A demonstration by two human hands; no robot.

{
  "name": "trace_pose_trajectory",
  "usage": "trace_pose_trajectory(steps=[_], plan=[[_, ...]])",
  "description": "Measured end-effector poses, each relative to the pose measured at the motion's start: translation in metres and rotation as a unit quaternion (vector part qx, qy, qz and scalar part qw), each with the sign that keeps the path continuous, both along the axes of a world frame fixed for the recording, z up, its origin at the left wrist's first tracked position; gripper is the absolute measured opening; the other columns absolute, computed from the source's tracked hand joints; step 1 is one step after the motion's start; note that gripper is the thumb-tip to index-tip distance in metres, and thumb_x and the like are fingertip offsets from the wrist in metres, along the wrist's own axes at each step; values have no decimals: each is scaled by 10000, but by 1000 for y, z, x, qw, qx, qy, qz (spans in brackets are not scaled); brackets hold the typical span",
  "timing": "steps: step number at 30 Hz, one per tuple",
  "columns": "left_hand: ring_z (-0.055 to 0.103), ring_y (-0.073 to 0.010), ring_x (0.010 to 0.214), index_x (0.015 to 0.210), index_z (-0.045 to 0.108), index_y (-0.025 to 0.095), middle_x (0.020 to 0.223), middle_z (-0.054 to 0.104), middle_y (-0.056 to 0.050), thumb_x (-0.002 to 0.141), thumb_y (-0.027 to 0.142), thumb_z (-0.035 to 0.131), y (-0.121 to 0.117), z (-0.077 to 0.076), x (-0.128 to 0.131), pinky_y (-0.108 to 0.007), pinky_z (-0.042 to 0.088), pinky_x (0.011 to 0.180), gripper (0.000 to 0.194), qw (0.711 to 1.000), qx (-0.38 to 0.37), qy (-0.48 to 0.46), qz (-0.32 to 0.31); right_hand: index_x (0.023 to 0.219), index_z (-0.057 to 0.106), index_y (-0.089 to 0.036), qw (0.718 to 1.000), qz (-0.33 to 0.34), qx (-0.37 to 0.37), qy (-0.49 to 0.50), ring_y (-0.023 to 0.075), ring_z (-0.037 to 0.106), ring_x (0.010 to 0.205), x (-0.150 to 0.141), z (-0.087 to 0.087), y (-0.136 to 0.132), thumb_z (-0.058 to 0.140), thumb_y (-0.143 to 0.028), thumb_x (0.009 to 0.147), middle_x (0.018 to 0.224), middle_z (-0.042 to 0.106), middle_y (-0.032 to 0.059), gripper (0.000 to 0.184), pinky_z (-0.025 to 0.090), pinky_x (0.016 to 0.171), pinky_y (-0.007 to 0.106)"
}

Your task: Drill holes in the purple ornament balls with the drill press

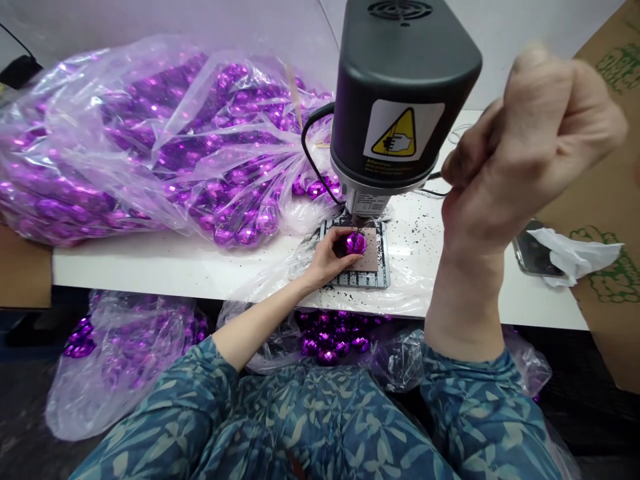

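Observation:
My left hand [327, 259] pinches a shiny purple faceted ball [355, 243] between thumb and fingers. The ball rests on a small brown board [371, 259], which lies on the metal base plate [384, 267] of a dark grey bench drill press [405, 67]. Just above the ball is the lower end of the drill head; its tip is hard to make out. My right hand [535, 127] is raised at the right of the machine, its fingers curled into a fist. Whatever it grips, if anything, is hidden.
A large clear bag [165, 147] of purple balls covers the left of the white table [150, 267]. Loose purple balls [327, 343] sit in plastic below the front edge. Dark shavings surround the base. A phone [533, 253], white tissue [580, 248] and a cardboard box [605, 200] are right.

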State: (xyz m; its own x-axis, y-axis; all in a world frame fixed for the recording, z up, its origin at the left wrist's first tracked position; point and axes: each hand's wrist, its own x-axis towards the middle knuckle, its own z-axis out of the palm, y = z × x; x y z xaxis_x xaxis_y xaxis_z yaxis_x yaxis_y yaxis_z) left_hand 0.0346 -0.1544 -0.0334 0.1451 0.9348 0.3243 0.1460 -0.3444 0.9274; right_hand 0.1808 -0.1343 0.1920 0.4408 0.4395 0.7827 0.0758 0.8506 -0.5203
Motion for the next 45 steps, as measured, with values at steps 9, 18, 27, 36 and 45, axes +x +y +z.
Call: trace_pose_trajectory(steps=[9, 18, 27, 36, 45], plan=[[717, -207, 914, 1128, 713, 221, 1019, 747, -44, 856, 497, 831, -83, 57, -58, -351, 605, 791, 405, 966, 47, 191, -169, 540, 296, -231, 999, 13, -37, -22, 47, 301, 333, 5, 6, 7, 678, -403, 887, 409, 277, -88, 544, 144, 383, 269], [674, -265, 1113, 1123, 713, 178, 1143, 725, -107, 969, 69, 531, 86, 51, -76, -457, 548, 1018, 263, 948, 67, 278, 137, 512, 320, -187, 999, -4, -28, -35, 21, 352, 387, 6, 1, 6, 576, -288, 964, 439, 337, -61, 529, 212, 434, 237], [507, -368, 1393, 1396, 608, 214, 1459, 579, -154, 853, 138, 703, 153, 25, -70, -563, 422, 1188, 557, 916, 75, 385, 82, 502, 313, -189, 999, -7, -6, -44, 23, 370, 382, 9, -1, 7, 580, -310, 957, 442, 331, -61, 541, 232, 423, 235], [640, -336, 1194, 1390, 553, 196, 1321, 606, -154, 859, 129, 716, 118, 21, -92, -515, 522, 1050, 560, 925, 21, 374, 73, 521, 314, -178, 1000, -5, -13, -27, 7, 359, 371, 8, -2, 8, 651, -474, 875, 428, 339, -74, 571, 211, 410, 214], [692, -232, 1060, 1224, 554, 195, 1178, 687, -105, 798, 194, 775, 100, 19, -83, -410, 573, 960, 480, 988, -15, 105, 109, 546, 313, -190, 999, 3, -32, -17, 6, 342, 352, 7, -1, 5, 628, -394, 917, 411, 349, -89, 528, 195, 400, 221]])
